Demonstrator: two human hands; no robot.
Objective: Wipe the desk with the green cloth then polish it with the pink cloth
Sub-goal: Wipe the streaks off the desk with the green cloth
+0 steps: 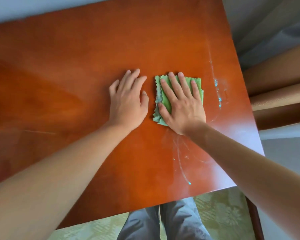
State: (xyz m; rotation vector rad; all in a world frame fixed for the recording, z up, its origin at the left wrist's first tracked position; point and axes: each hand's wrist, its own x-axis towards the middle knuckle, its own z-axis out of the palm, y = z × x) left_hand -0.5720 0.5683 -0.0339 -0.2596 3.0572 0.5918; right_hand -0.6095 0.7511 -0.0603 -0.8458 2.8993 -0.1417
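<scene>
The reddish-brown wooden desk point(76, 84) fills most of the view. A folded green cloth point(197, 84) with zigzag edges lies flat right of the desk's middle. My right hand point(182, 104) presses palm-down on it with fingers spread, covering most of the cloth. My left hand point(128, 101) rests flat on the bare wood just left of the cloth, fingers slightly apart, holding nothing. No pink cloth is in view.
Pale scratches and small turquoise flecks point(218, 94) mark the desk near its right edge and front right corner. Brown wooden boards point(280, 94) stand beyond the right edge. Below the near edge are my grey trousers point(163, 222) and a green patterned floor.
</scene>
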